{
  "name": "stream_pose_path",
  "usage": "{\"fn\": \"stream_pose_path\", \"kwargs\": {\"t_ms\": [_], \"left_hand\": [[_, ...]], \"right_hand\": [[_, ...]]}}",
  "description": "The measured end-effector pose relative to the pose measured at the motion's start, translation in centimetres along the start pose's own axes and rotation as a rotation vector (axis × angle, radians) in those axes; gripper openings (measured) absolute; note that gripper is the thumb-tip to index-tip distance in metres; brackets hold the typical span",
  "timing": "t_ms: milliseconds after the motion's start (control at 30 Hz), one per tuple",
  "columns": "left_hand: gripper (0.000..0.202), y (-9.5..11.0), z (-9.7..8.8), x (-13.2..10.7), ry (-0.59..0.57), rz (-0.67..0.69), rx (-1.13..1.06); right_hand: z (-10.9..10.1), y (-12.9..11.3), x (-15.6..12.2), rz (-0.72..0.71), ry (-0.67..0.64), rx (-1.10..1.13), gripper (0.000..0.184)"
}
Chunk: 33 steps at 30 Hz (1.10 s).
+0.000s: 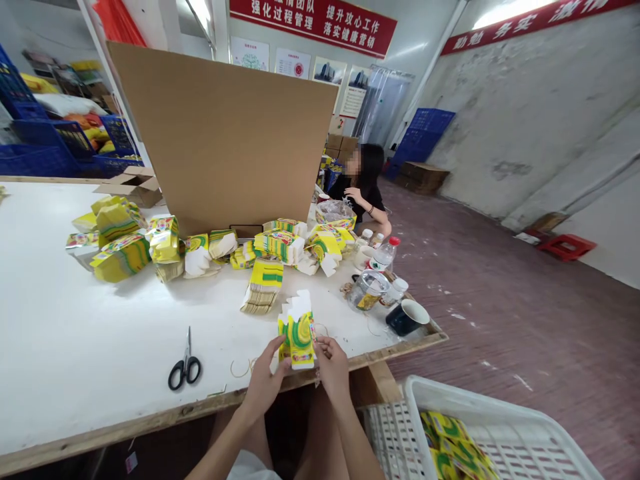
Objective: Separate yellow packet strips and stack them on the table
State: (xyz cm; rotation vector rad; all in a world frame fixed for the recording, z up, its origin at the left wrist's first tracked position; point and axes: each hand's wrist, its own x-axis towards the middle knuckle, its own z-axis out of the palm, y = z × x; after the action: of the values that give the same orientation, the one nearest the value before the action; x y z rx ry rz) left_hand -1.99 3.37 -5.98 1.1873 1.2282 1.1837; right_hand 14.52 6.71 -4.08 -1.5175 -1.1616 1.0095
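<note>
Between my two hands, at the table's front edge, is a yellow and green printed carton (301, 333) with white flaps standing open at its far end. My left hand (267, 373) grips its left side, thumb and fingers closed on it. My right hand (331, 363) pinches the right edge of the same carton. Just beyond it lies a stack of flat cartons (263, 287). To the left, scissors (185, 363) with black handles rest on the white table (120, 340), blades pointing away from me.
Bundles of flat cartons (120, 257) line the table below a large cardboard sheet (230, 147). Jars, a red-capped bottle (385, 255) and a dark mug (406, 319) stand at the right corner. A white crate (500, 407) with yellow packs sits lower right. Another person (367, 190) sits beyond.
</note>
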Motion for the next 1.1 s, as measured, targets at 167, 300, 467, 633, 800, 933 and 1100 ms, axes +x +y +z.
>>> {"fn": "stream_pose_path", "kwargs": {"t_ms": [167,300,467,633,800,933,1100], "left_hand": [[0.053,1.9,0.2,0.1,-0.027,-0.101,-0.339],[0.047,3.1,0.5,-0.6,-0.098,-0.174,-0.532],[0.044,4.5,0.5,-1.5,-0.174,-0.211,-0.666],[0.039,5.8,0.9,-1.9,-0.184,-0.214,-0.68],[0.042,5.7,1.8,-1.8,-0.092,-0.158,-0.583],[0.042,5.3,1.9,-2.0,-0.063,-0.139,-0.54],[0.061,6.2,1.4,-3.1,-0.04,-0.073,-0.402]], "right_hand": [[-0.5,-1.3,-3.1,0.065,-0.107,0.247,0.044],[-0.2,-2.1,-5.2,0.15,-0.193,0.382,0.042],[-0.3,-2.8,-5.8,0.196,-0.245,0.434,0.036],[-0.6,-3.7,-6.1,0.171,-0.204,0.445,0.04],[-0.5,-3.6,-6.9,0.146,-0.206,0.411,0.037],[-0.6,-2.7,-7.3,0.058,-0.11,0.3,0.039],[-1.8,-2.6,-7.4,-0.021,-0.042,0.089,0.036]]}}
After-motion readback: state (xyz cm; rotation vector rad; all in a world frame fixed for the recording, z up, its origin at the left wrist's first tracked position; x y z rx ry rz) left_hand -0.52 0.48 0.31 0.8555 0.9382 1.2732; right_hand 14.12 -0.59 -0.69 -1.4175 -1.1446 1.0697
